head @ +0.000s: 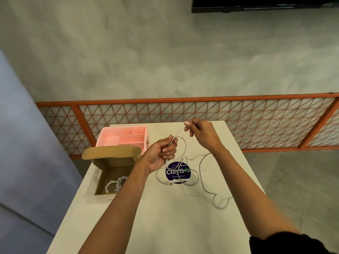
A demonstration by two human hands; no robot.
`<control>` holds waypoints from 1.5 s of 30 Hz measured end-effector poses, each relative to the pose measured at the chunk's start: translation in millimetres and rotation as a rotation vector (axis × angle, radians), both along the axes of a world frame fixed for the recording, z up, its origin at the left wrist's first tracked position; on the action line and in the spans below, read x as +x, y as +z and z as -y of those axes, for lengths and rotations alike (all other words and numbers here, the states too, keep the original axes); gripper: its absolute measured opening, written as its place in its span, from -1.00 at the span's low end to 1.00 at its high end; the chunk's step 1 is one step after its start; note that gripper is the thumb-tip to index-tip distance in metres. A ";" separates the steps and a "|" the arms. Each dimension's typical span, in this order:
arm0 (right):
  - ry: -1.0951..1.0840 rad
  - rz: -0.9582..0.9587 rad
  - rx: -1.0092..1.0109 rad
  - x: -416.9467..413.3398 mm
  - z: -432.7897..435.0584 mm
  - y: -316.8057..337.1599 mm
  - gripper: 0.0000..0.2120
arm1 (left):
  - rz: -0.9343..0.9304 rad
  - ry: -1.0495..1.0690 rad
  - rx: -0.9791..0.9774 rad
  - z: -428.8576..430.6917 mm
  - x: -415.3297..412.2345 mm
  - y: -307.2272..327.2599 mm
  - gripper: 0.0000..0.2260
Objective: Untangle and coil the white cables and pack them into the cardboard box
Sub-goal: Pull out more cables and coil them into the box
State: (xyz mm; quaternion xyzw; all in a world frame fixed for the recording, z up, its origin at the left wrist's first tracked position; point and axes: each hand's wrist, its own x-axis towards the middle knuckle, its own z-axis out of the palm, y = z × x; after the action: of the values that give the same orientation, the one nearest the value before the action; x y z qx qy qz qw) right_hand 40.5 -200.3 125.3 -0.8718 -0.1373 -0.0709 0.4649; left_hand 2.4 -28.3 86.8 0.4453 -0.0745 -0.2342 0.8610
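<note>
Forearms (117,208) reach up from the bottom edge over the table (165,226). At left, the cardboard box (117,162) stands open with coiled cables (115,184) already inside. Next, the left hand (161,153) grips one end of the white cable (186,146), fingers curled round it. The right hand (201,132), higher and farther off, pinches the same strand. Its slack trails down and rightward in tangled loops, so the box lies left of both hands, nearer the left one.

white cable (205,182) | brown box (110,162) | pink organiser (124,137) | purple sticker (177,173)
</note>
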 end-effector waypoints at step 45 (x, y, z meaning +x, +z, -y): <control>0.296 -0.335 -0.570 -27.6 -8.6 -2.2 -0.60 | 0.345 0.327 0.792 10.1 12.9 -13.9 -0.71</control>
State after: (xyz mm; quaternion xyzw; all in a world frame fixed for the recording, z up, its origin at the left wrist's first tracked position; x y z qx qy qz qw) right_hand 12.8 -191.7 123.1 -0.9366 -0.1981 0.1821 0.2244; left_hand 15.3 -38.4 72.9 0.7783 -0.0502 -0.0285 0.6252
